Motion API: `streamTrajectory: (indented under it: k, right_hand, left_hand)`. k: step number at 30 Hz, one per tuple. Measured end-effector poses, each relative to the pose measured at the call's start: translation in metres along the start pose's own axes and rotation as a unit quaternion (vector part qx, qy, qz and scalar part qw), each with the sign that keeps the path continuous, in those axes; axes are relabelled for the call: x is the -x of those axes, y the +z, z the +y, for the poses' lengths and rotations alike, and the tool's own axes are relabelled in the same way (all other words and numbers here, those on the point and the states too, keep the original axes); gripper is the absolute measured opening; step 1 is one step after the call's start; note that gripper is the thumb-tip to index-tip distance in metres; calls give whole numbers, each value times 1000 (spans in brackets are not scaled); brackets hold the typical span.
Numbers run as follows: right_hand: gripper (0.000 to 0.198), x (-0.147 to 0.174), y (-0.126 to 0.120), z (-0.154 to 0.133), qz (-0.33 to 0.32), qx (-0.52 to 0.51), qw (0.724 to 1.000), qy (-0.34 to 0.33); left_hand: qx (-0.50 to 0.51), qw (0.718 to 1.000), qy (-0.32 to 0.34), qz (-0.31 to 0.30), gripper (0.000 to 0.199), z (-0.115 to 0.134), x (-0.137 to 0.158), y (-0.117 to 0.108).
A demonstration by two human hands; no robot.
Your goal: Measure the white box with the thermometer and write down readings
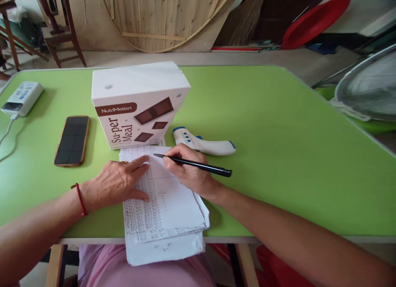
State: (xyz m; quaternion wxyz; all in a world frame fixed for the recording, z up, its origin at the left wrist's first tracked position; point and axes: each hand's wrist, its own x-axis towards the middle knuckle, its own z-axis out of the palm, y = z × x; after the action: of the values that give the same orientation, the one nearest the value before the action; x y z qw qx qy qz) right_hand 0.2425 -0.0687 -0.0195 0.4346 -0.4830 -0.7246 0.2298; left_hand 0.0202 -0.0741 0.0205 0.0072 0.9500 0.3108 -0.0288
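A stack of paper sheets [182, 204] lies at the table's front edge, its lower end jutting over it. Dense handwriting fills the left part of the top sheet; the right part is mostly blank. My left hand [119, 181] rests on the written part, fingers spread, holding nothing. In my right hand [192, 171] is a black pen [213, 168], gripped between thumb and fingers. The pen's tip is at the upper part of the sheet, close to my left fingertips; whether it touches the paper I cannot tell. Just beyond the right hand lies a white and blue infrared thermometer [216, 147].
A white NutriMotion box [136, 84] stands upright behind the papers. To the left are a phone [72, 140] and a white power bank [23, 98] with a cable. The green table [278, 155] spans the view. Behind it are a wooden chair [62, 35] and a red basin [315, 22].
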Motion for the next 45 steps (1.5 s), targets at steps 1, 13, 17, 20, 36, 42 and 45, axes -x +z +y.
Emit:
streamTrajectory:
  k: [1,13,17,20,36,42,45]
  right_hand:
    - [12,0,0,0,-2,1,1000,0]
    - [11,1,0,0,23,-14,1000,7]
    - [10,1,0,1,24,-5,1000,8]
    - [10,1,0,3,24,-1,1000,6]
    - [10,0,0,2,26,-11,1000,0]
    - [11,0,1,1,19,-8,1000,11]
    - [11,0,1,1,21,-2,1000,11]
  left_hand:
    - [2,1000,1,3,68,0,0,0]
    - [-14,1000,-2,-6,70,0,-1,-1]
    - [-15,1000,2,2,70,0,-1,0]
    - [-14,1000,1,5,70,0,0,0]
    - [-8,1000,-5,-19,71,0,-1,0]
    - [-3,1000,1,5,69,-1,-1,2]
    - [0,1000,4,11,69,-1,-1,3]
